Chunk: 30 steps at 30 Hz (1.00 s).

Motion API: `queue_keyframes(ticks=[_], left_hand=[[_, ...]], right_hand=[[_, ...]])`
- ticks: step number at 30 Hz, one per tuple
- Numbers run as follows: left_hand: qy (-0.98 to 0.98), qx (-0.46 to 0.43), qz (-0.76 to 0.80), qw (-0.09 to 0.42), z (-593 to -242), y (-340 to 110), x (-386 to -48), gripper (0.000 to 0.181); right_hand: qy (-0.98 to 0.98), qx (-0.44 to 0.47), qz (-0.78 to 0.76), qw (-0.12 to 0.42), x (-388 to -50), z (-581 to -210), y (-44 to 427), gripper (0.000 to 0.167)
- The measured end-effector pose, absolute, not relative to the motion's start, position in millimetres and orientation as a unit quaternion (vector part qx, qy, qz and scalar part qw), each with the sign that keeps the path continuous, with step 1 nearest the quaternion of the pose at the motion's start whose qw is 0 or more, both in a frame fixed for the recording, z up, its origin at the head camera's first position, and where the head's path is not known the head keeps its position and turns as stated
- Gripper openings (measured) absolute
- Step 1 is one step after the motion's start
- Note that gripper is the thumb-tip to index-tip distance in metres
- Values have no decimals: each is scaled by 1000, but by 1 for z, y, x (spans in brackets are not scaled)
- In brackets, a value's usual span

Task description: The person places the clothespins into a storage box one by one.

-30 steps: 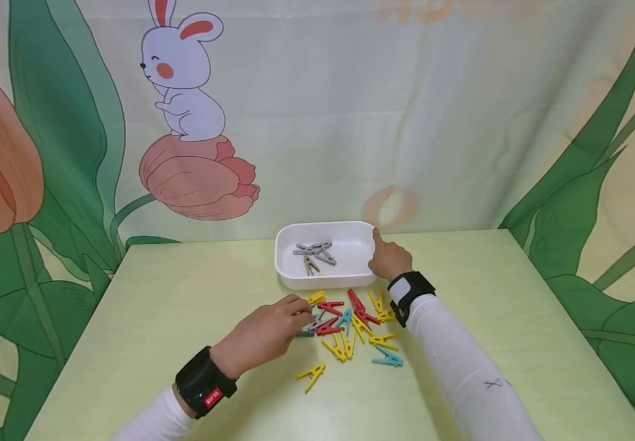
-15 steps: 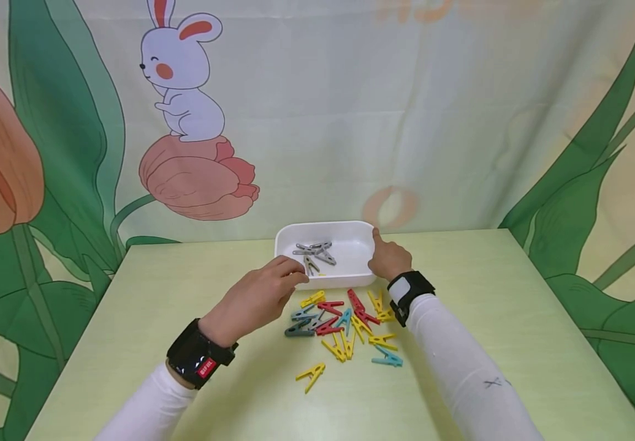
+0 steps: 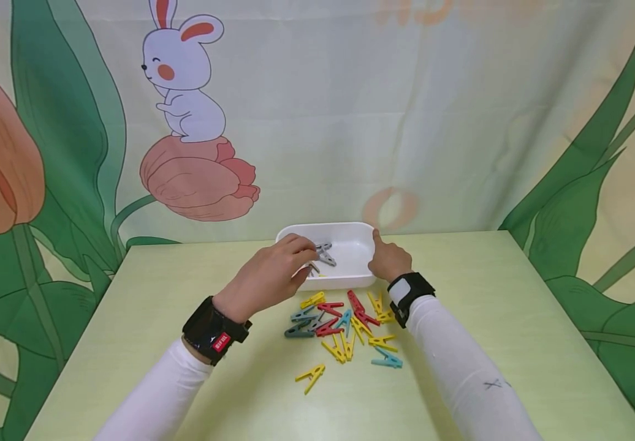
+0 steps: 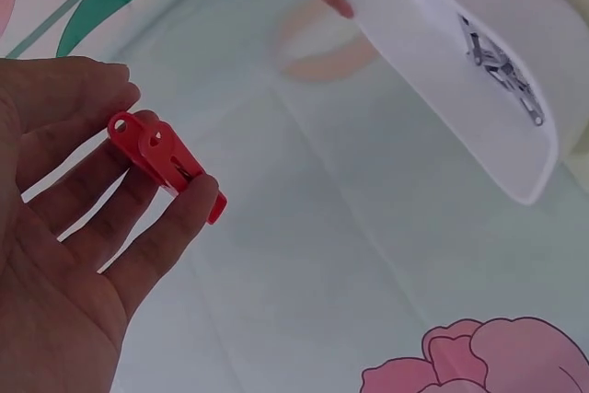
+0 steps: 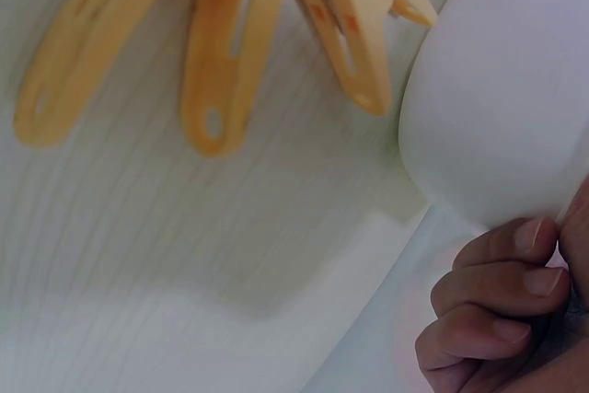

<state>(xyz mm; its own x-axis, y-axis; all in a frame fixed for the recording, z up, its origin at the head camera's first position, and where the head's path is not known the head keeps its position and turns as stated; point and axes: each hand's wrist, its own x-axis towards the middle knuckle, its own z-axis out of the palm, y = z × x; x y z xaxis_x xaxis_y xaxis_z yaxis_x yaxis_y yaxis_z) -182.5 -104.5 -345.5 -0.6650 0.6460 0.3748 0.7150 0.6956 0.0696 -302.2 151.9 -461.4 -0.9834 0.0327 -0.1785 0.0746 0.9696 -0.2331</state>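
Note:
My left hand (image 3: 268,272) is over the left side of a white plastic tray (image 3: 345,282). Thumb and fingers pinch a red clothespin (image 4: 170,158), seen in the left wrist view; from the head the hand hides it. Grey clothespins (image 3: 326,256) lie inside the tray, some covered by that hand. At the tray's right end, my right hand (image 3: 391,260) grips the rim. In the right wrist view its curled fingers (image 5: 502,287) are against the tray's outer wall (image 5: 497,89).
In front of the tray several clothespins lie scattered on the table: red (image 3: 328,327), yellow (image 3: 311,376), blue (image 3: 387,359) and dark grey (image 3: 298,331). Yellow ones (image 5: 216,89) are close to the right wrist camera. A printed curtain (image 3: 317,122) hangs behind the table's far edge.
My left hand has moved from the clothespin pile up and forward over the tray, uncovering the blue and dark grey clothespins at the pile's left. The right hand and tray have stayed put.

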Motion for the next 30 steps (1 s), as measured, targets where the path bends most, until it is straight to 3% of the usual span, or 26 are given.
queue_keyframes(ticks=[10,25,30], left_hand=[[-911,-362,-129,148,-340,-93,-206,22],[-939,-300,-147,82,-371,-85,-249,22],[-942,-284,-166,57,-375,-79,-258,34]], right_hand=[[990,21,-116,82,-304,-460,155,82],[989,15,-120,90,-299,-455,153,83],[988,17,-125,91,-301,-456,153,82]])
